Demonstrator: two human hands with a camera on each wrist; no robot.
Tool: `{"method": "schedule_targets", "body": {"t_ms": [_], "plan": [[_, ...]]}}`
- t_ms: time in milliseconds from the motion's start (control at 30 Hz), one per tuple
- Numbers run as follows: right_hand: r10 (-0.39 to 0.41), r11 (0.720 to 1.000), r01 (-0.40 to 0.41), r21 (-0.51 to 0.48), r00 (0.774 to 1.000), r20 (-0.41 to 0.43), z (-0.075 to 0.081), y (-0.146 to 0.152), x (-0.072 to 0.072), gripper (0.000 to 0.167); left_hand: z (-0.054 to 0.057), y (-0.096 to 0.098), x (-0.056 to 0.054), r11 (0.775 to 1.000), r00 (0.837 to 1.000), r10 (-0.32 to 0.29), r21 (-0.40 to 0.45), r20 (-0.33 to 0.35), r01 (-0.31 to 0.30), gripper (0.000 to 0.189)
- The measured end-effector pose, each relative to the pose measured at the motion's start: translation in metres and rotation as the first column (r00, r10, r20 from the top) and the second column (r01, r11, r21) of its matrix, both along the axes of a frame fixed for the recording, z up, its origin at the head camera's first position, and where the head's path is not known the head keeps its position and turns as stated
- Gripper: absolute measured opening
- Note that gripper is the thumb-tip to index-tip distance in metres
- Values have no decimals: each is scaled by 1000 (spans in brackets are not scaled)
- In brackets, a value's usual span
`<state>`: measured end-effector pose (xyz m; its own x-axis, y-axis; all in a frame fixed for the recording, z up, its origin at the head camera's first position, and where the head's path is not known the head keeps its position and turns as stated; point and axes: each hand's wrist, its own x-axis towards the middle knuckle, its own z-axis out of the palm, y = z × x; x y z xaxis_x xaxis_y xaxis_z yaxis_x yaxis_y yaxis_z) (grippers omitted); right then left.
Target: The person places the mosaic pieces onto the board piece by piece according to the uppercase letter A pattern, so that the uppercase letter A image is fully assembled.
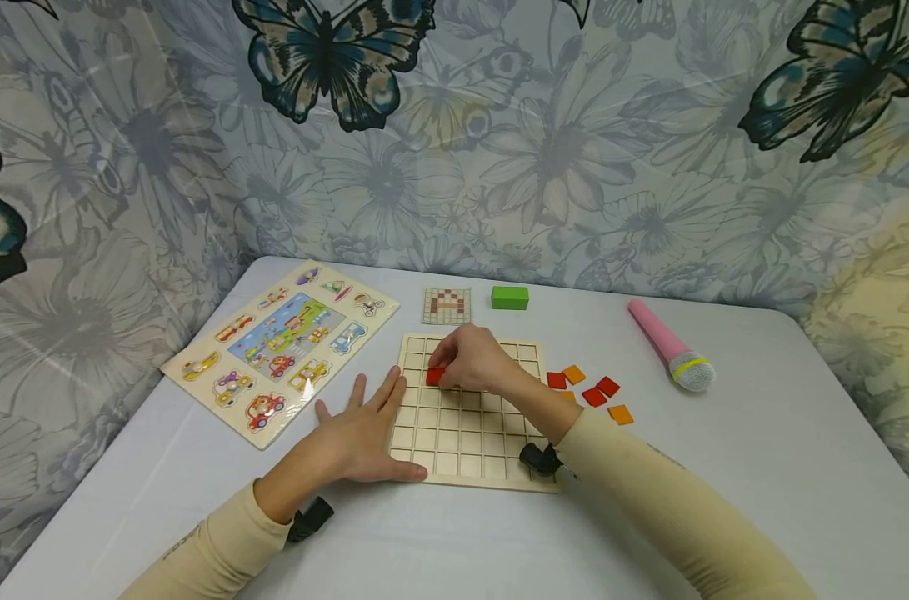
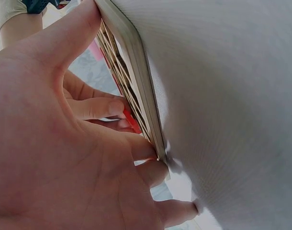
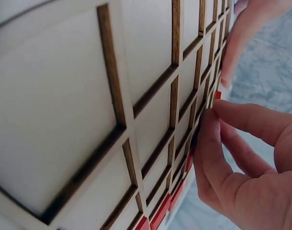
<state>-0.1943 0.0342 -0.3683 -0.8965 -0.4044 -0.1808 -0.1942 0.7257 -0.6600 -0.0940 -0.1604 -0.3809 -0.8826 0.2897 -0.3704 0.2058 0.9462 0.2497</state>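
Note:
A wooden grid board [image 1: 424,442] with square recesses lies on the table. My right hand [image 1: 475,358] is over its upper left part, thumb and fingertips pinching a small red square tile [image 1: 434,377] at a recess. In the right wrist view, more red tiles [image 3: 160,214] sit in recesses along one side of the board, partly behind the fingers [image 3: 210,148]. My left hand [image 1: 360,433] lies at the board's left edge with fingers spread, the thumb at the near left corner. In the left wrist view, its fingertips and thumb touch the board's side [image 2: 141,81].
Loose red and orange tiles [image 1: 620,414] lie right of the board. Behind it are a small pattern card [image 1: 447,307] and a green block [image 1: 510,297]. A vehicle picture puzzle [image 1: 217,350] lies left, a pink toy microphone [image 1: 660,337] right. A butterfly-print cloth hangs behind.

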Motion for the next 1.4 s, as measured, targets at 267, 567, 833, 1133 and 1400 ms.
{"method": "schedule_targets", "body": {"t_ms": [267, 567, 833, 1133, 1400], "plan": [[2, 1000, -1, 21, 1000, -28, 0, -5, 1, 22, 0, 0, -1, 1000, 1000, -3, -10, 2, 3, 131], [-8, 997, 12, 71, 999, -52, 2, -9, 2, 22, 2, 0, -1, 1000, 1000, -5, -7, 2, 6, 131], [28, 996, -19, 85, 994, -101, 1, -10, 3, 21, 4, -1, 1, 1000, 1000, -2, 5, 10, 2, 132], [34, 997, -25, 78, 993, -112, -1, -10, 3, 22, 4, -1, 0, 1000, 1000, -5, 3, 12, 5, 131], [38, 997, -31, 67, 993, -112, -4, -9, 2, 23, 3, 0, 0, 1000, 1000, -10, -2, 10, 10, 131]]}}
